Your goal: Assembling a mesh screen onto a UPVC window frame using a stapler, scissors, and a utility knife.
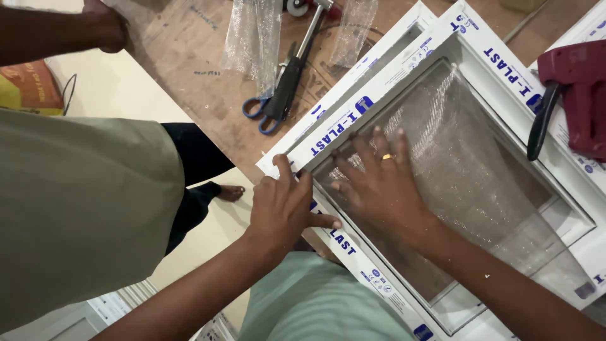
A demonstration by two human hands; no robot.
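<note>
A white plastic window frame with blue print lies on a wooden work surface. Fine grey mesh is stretched over its opening. My left hand grips the frame's near corner, fingers over the edge and thumb along the rail. My right hand, with a gold ring on one finger, lies flat on the mesh near that corner, fingers spread. Neither hand holds a tool.
A red staple gun with a black lever rests on the frame at right. Blue-handled scissors, a hammer and clear plastic wrap lie on the wood. Another person in an olive shirt stands at left, arm reaching in.
</note>
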